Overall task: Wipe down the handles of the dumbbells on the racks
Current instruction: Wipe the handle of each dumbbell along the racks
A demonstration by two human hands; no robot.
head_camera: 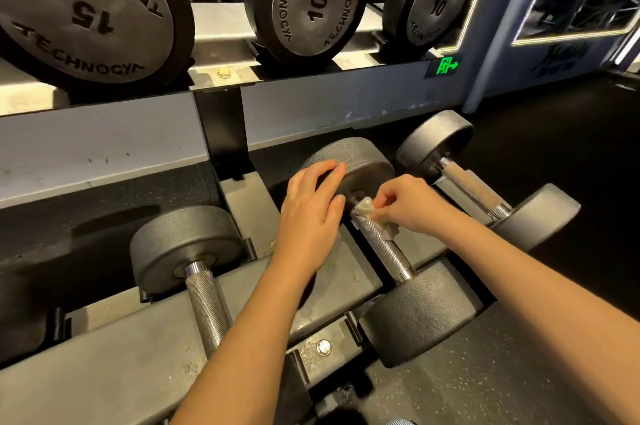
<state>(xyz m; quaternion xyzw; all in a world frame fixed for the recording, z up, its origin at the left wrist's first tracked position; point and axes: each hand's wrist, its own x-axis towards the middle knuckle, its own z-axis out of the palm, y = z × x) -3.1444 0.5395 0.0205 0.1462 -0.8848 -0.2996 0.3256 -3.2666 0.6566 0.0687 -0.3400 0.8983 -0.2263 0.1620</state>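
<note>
Head view, left to right: a neighbouring dumbbell lies on the lower rack, its knurled steel handle set between matte, rubbery round heads. The left hand rests on the far head of the middle dumbbell, grip open, apparently steadying it. The right hand, grip pinching a crumpled pale wipe, presses it to the handle's far end. Wiping looks barely begun; the next move calls for dragging along the knurling toward the near head.

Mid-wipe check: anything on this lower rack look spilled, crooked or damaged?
Nothing looks crooked or damaged. One small thing: wet-looking droplets sit on the rack rail, left of the handle where the right hand pinches the wipe. They could be cleaner spray, but I cannot tell.
</note>
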